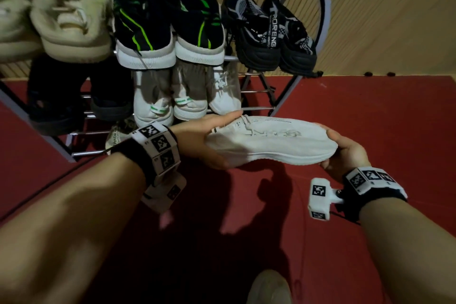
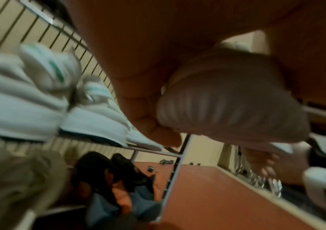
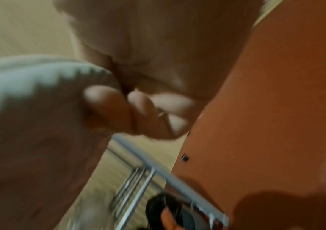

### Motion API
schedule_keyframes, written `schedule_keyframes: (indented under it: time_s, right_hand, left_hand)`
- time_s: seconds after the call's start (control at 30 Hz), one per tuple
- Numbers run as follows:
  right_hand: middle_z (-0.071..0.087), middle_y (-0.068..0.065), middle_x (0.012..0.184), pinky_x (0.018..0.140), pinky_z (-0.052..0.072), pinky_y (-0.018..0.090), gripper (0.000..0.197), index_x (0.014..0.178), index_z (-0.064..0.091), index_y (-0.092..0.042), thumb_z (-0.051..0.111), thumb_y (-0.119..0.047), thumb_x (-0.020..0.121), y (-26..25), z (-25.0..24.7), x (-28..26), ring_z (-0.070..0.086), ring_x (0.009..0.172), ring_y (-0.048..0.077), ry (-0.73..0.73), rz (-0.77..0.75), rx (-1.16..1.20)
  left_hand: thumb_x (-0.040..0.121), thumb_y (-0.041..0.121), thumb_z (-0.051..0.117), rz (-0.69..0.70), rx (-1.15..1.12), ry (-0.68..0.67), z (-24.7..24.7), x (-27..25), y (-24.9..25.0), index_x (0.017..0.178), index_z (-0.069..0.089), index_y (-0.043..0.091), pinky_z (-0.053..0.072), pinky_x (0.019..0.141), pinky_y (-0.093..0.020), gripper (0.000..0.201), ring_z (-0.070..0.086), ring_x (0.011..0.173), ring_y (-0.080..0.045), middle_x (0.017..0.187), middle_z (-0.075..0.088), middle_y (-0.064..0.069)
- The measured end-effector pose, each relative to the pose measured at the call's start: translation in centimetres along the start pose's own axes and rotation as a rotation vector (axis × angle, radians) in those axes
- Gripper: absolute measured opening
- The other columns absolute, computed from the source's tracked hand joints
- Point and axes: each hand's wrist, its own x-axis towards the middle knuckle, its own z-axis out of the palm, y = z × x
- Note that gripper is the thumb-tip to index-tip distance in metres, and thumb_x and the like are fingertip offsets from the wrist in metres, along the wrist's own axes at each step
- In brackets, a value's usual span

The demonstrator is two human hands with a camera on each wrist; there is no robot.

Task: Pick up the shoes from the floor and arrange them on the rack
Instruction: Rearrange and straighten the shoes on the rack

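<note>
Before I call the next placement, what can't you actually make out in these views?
- Left hand fingers: hidden behind the white shoe, head view.
- Dark shoes on the rack: shadowed by the beige shoes above, head view.
- Pale shoe: cut off by the bottom edge.
- Right hand: motion-blurred, right wrist view.

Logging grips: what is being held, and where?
One white sneaker, sideways: left hand grips its heel end, right hand its toe end.
</note>
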Motion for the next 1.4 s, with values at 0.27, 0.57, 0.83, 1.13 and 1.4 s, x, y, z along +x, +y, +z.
schedule_keyframes:
  time_s: [0.27,0.57,0.83,1.13,1.4]
  right_hand:
    - [0.068,0.002,0.097,0.079,0.049,0.037,0.037,0.096,0.067,-0.028,0.051,-0.059,0.084,0.7,6.6,6.0,0.063,0.096,0.026,0.112,-0.075,-0.198]
    - [0.05,0.008,0.067,0.038,0.04,0.015,0.022,0.107,0.049,-0.009,0.038,-0.028,0.101,4.1,10.9,8.9,0.048,0.029,0.002,0.192,-0.034,-0.298]
    - [0.048,0.011,0.137,0.079,0.05,0.039,0.069,0.148,0.017,-0.025,0.057,-0.032,0.092,7.8,16.9,10.3,0.065,0.103,0.034,0.086,0.209,-0.251]
    - [0.051,0.005,0.08,0.049,0.048,0.02,0.03,0.124,0.046,-0.001,0.038,-0.004,0.096,6.6,15.6,10.7,0.049,0.063,0.012,0.287,0.189,-0.165]
    - [0.065,0.006,0.1,0.08,0.052,0.029,0.054,0.114,0.059,-0.014,0.051,-0.059,0.085,5.6,7.3,10.2,0.064,0.089,0.022,0.488,0.184,0.273]
  left_hand:
    - [0.047,0.065,0.063,-0.207,0.124,0.22,-0.4,-1.9,-0.8,0.147,0.006,0.037,0.021,0.112,-0.021,0.119,0.023,0.14,-0.013,0.153,0.023,-0.001]
    - [0.053,0.057,0.074,-0.257,-0.021,0.562,-2.6,-5.3,-1.8,0.142,0.033,0.034,0.026,0.086,-0.005,0.101,0.041,0.113,-0.002,0.129,0.046,0.003]
    - [0.072,0.03,0.078,-0.439,-0.053,0.833,-3.6,-7.3,-4.2,0.147,0.026,0.019,0.022,0.091,-0.011,0.092,0.034,0.125,-0.006,0.146,0.033,-0.001]
    - [0.073,0.029,0.077,-0.399,-0.083,0.86,-3.7,-7.0,-4.5,0.147,0.025,0.023,0.023,0.091,-0.011,0.09,0.034,0.119,-0.004,0.142,0.034,0.0]
    - [0.061,0.05,0.074,-0.474,-0.074,0.846,-2.6,-3.1,-4.3,0.099,0.046,0.01,0.032,0.08,-0.022,0.062,0.041,0.093,-0.014,0.107,0.034,0.0]
